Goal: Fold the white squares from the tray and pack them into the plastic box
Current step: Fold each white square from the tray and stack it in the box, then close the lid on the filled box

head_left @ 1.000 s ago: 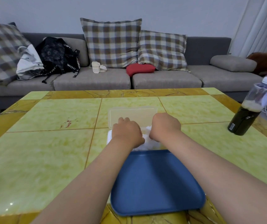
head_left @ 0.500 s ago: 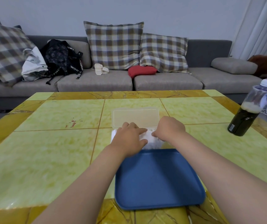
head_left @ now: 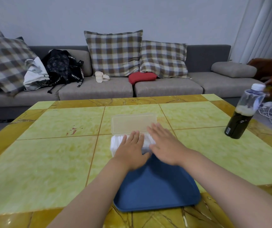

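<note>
A clear plastic box [head_left: 113, 145] sits on the table just beyond the blue tray [head_left: 156, 188], with its lid [head_left: 132, 123] hinged up at the far side. Folded white squares [head_left: 117, 142] fill the box and show at its left end. My left hand [head_left: 132, 150] lies flat, fingers spread, on top of the white squares. My right hand [head_left: 164, 143] hovers flat and open over the right end of the box, slightly blurred. Neither hand holds anything. The tray's visible surface is bare blue.
A bottle [head_left: 242, 112] of dark liquid stands at the table's right edge. Behind the table [head_left: 41, 162] runs a grey sofa [head_left: 99, 89] with checked cushions, a black bag [head_left: 61, 68] and a red cushion [head_left: 142, 77]. White cables [head_left: 270, 116] lie on the floor at right.
Both hands went from closed fists pressing on the white squares to flat, open palms. The right hand has lifted and shifted a little to the right.
</note>
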Available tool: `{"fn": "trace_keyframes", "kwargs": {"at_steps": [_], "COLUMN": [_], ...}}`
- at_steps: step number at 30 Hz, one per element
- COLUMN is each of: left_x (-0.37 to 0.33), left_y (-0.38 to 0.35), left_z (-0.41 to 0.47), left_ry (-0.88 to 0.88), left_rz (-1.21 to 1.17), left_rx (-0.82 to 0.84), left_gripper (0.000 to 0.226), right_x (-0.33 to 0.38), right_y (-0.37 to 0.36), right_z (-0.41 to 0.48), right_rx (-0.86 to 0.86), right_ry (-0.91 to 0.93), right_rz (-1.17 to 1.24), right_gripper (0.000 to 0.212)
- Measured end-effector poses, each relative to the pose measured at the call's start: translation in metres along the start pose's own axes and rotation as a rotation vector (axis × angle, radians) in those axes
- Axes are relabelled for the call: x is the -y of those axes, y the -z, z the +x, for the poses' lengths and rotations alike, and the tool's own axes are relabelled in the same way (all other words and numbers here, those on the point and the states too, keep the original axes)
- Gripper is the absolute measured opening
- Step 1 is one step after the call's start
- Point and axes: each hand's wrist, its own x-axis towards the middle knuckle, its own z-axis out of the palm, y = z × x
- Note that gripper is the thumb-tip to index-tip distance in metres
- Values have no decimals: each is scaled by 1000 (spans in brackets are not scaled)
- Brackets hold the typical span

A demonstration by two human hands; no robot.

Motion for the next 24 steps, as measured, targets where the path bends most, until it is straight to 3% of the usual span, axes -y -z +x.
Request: {"fn": "trace_keyframes", "kwargs": {"at_steps": [3,5,7,15,18,21,24], "left_x": [10,22,30,16,17,24,29], "left_y": [8,14,17,5,9,21,33], "left_z": [-4,-11,-18,-14,-12,-9,-4], "left_ry": [-26,-4,42,60,61,44,128], "left_rz": [-73,34,120,40,-44,-256,-441], "left_rx": [-24,-80,-95,-8,-1,-221,-575], "left_gripper": [80,79,80,93,90,73,50], "right_x": [5,5,7,-1,-3,-5,-13], "right_y": [-9,-9,-9,-9,-2,11,24], "right_z": [-1,-3,-3,0,1,3,12], "right_rx": [134,183,182,190,200,-16,-304], "right_ry": [17,5,-6,7,-7,-68,-189], "right_rz": [-41,-82,-126,-189,-63,401,599], "right_gripper": [69,71,74,78,73,50,40]}}
